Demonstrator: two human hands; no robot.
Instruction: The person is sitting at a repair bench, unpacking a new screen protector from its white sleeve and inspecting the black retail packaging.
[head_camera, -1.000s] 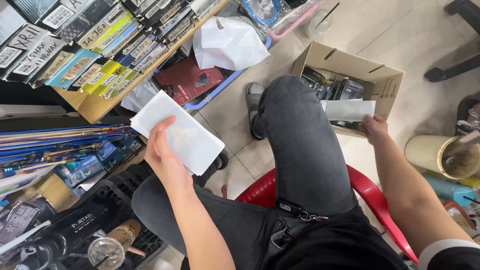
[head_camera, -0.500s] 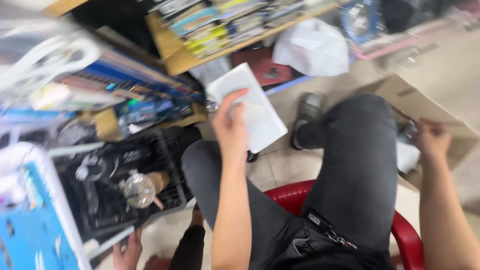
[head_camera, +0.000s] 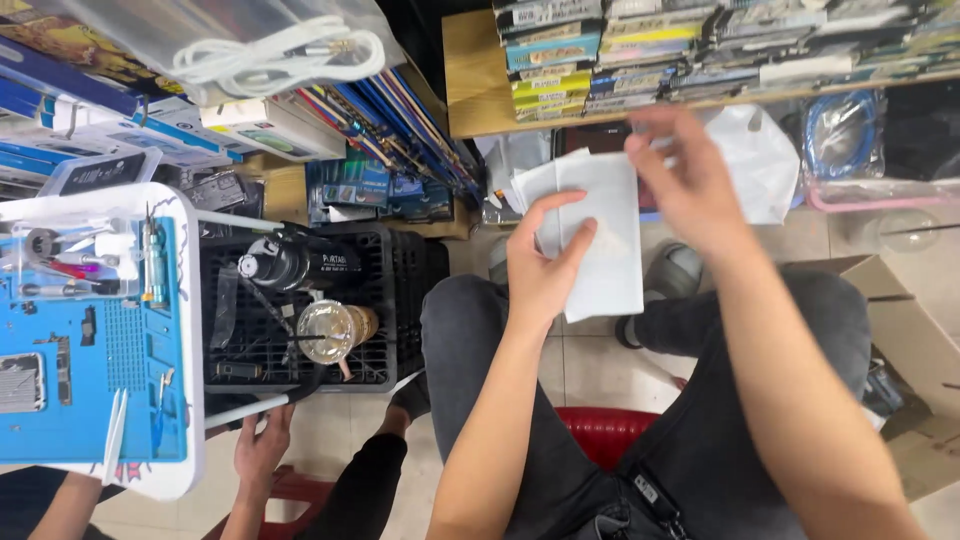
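My left hand (head_camera: 540, 265) holds a stack of flat white packets (head_camera: 595, 230) in front of me, above my knees. My right hand (head_camera: 685, 185) is raised at the stack's upper right corner, its fingers pinching the top edge of the packets. I sit on a red plastic stool (head_camera: 605, 435) in dark grey trousers. A grey shoe (head_camera: 675, 270) shows just under the packets.
A black crate (head_camera: 400, 300) with a round glass lamp and tools stands to my left. Beside it is a blue work mat (head_camera: 95, 350) on a white table. Another person's hand (head_camera: 262, 450) rests below. Shelves of boxed goods (head_camera: 700, 50) run ahead; a cardboard box (head_camera: 915, 350) sits right.
My head turned left, bringing the crate and blue mat into view. My right hand left the cardboard box and came up to the white packets held by my left hand.
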